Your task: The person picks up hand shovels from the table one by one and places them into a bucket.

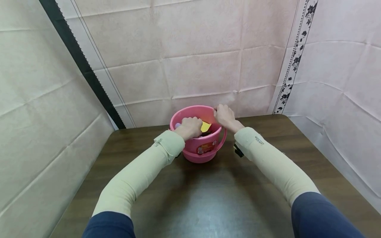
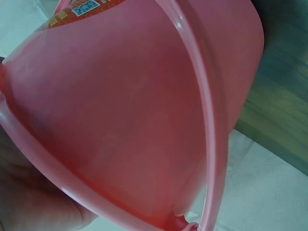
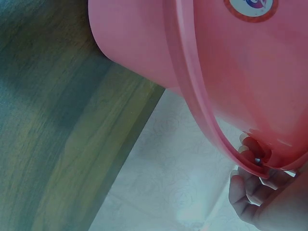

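A pink plastic bucket point(image 1: 200, 158) stands upright near the table's far edge, a red label on its front and its handle point(image 1: 221, 142) hanging down. My right hand point(image 1: 225, 116) grips the rim at the right; in the right wrist view, its fingers point(image 3: 245, 195) curl around the handle's joint. Over the front-left of the opening is my left hand point(image 1: 191, 128), knuckles up. In the left wrist view that hand point(image 2: 41, 199) shows past the rim, its fingertips hidden. Inside the bucket lie a yellow piece point(image 1: 205, 126), a lavender item point(image 1: 177, 125) and dark items too small to tell.
The bucket stands on a brown wooden table point(image 1: 202, 198). Pale creased cloth point(image 1: 202, 39) hangs behind the table and along both sides. A small black device point(image 1: 238, 150) sits under my right wrist.
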The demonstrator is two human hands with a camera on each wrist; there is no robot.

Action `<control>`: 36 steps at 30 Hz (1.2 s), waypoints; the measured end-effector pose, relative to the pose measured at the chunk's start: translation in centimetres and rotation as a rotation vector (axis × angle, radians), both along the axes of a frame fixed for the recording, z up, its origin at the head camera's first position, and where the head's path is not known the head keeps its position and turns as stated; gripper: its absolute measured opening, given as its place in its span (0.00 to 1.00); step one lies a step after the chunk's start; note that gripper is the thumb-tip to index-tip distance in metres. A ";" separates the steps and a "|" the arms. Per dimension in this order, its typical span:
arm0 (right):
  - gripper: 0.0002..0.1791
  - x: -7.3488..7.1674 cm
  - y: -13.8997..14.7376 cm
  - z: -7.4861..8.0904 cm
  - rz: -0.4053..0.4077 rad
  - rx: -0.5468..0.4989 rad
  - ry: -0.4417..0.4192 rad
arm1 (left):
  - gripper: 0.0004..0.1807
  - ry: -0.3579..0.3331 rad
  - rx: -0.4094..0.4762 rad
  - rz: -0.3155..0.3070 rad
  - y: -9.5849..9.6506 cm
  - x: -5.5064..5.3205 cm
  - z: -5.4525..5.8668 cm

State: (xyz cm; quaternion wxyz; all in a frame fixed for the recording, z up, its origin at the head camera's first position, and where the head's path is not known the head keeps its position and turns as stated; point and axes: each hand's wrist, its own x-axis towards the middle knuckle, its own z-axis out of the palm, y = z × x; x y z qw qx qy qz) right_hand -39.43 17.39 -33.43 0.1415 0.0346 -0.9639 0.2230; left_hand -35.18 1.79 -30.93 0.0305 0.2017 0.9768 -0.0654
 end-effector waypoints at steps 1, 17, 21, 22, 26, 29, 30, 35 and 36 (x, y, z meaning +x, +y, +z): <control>0.16 0.0 0.0 0.0 0.001 -0.001 0.000 | 0.08 0.001 0.000 -0.001 0.0 0.0 0.0; 0.16 0.0 0.0 0.2 0.013 0.005 -0.001 | 0.12 0.019 0.079 -0.019 -0.3 0.5 0.6; 0.16 0.0 -0.2 0.3 0.022 0.003 0.004 | 0.13 0.053 0.143 -0.020 -1.0 0.9 1.3; 0.15 0.0 -0.2 0.3 0.027 0.000 0.001 | 0.14 0.064 0.163 -0.019 -1.3 0.9 1.5; 0.15 0.0 -0.1 0.2 0.044 -0.016 -0.008 | 0.15 0.156 0.256 -0.017 -2.8 1.0 2.1; 0.16 0.1 0.2 0.2 0.042 -0.022 -0.010 | 0.15 0.263 0.330 -0.005 -4.2 0.8 2.3; 0.16 0.1 0.4 0.2 0.040 -0.023 -0.012 | 0.15 0.284 0.357 0.007 -4.6 0.8 2.4; 0.17 0.2 1.2 0.4 0.052 -0.044 -0.027 | 0.15 0.361 0.451 0.029 -6.8 0.6 2.7; 0.17 0.2 1.4 0.5 0.059 -0.054 -0.023 | 0.15 0.362 0.464 0.030 -7.2 0.6 2.7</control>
